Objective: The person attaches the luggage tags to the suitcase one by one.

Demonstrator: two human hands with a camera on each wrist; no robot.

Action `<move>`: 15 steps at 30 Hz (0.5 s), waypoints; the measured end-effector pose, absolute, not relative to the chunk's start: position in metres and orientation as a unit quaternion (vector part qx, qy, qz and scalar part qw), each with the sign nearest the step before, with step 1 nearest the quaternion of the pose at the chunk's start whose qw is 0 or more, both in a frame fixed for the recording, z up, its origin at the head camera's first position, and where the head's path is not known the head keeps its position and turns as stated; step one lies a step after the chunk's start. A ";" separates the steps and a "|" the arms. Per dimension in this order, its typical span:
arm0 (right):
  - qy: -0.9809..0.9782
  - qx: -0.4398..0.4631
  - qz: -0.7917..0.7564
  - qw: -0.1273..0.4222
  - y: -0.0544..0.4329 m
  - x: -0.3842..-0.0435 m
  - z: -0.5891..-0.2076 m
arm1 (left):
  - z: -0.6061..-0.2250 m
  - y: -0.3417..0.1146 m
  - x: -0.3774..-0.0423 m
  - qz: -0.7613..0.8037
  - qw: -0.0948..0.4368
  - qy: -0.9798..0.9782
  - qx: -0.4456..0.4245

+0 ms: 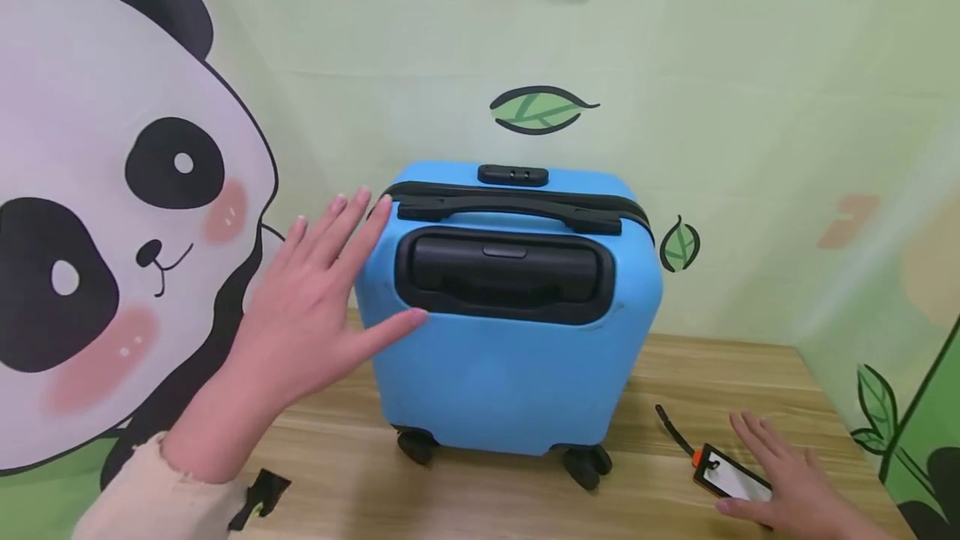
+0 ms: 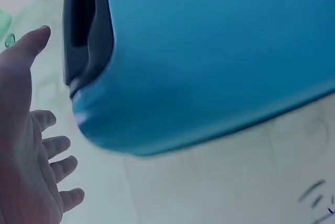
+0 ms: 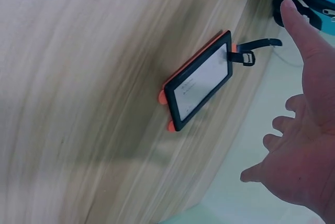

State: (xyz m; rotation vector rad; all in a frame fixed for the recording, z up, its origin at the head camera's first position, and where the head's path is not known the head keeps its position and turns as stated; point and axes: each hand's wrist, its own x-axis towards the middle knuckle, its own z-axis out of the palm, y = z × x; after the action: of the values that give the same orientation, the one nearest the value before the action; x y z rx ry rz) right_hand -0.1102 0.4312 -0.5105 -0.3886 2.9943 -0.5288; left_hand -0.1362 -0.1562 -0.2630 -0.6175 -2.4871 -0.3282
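A small blue suitcase [image 1: 495, 386] stands upright on its black wheels [image 1: 585, 467], with a black carry handle [image 1: 510, 207] and a recessed black trolley handle [image 1: 502, 273] facing me. Beside its upper left corner my left hand [image 1: 307, 315] is raised with fingers spread, holding nothing. The left wrist view shows that hand apart from the blue shell [image 2: 209, 51]. Right of the suitcase lies a luggage tag [image 1: 742, 486] with a white card, black frame and black strap. My right hand [image 1: 798, 477], fingers extended, overlaps the tag's edge in the head view; the right wrist view shows the tag [image 3: 201, 88] apart from it.
The wood-grain tabletop [image 1: 720, 373] runs back to a pale green printed backdrop [image 1: 750, 65]. A large panda picture [image 1: 187, 273] fills the left side. A small black cutout shape [image 1: 262, 497] lies by the left sleeve [image 1: 165, 498].
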 end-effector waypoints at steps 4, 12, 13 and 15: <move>0.972 -0.122 -0.191 0.061 0.428 -0.111 -0.508 | -0.251 -0.131 -0.148 -0.115 0.277 -0.918 -0.258; 0.971 -0.121 -0.198 0.059 0.432 -0.112 -0.522 | -0.246 -0.099 -0.171 -0.120 0.283 -0.910 -0.277; 0.970 -0.121 -0.199 0.064 0.433 -0.112 -0.525 | -0.248 -0.098 -0.173 -0.123 0.282 -0.910 -0.278; 0.969 -0.119 -0.202 0.074 0.436 -0.114 -0.530 | -0.251 -0.096 -0.177 -0.124 0.282 -0.910 -0.277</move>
State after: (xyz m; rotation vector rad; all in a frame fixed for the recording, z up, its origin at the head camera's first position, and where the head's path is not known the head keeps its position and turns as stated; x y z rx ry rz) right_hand -0.1135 0.4359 -0.5301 -0.3567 2.9104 -0.6055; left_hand -0.1767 -0.0961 -0.2509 -0.7428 -2.4381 -0.3327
